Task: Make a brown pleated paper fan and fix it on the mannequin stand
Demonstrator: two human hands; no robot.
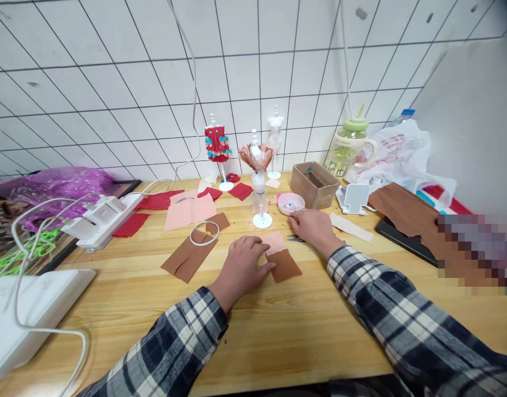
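Observation:
My left hand (245, 264) lies palm down with its thumb apart, along the left edge of a pink cloth piece (275, 242) and a brown cloth piece (284, 266). My right hand (313, 227) is closed, its fingers curled by the front of a pink bowl (291, 203) of small shiny bits. What those fingers hold, if anything, is hidden. Dark blades, seemingly of scissors (295, 239), show beside and partly under it. Behind my hands stands a small white dress form (259, 182) with ruffled brown cloth around its top.
A metal ring (204, 234) rests over brown cloth (190, 256) on the left. Farther back stand a red-dressed form (217, 144), a bare white form (275, 138), a cardboard box (315, 187) and a jug (348, 149). A power strip (108, 223) with cables lies left, a phone stand (355, 199) right.

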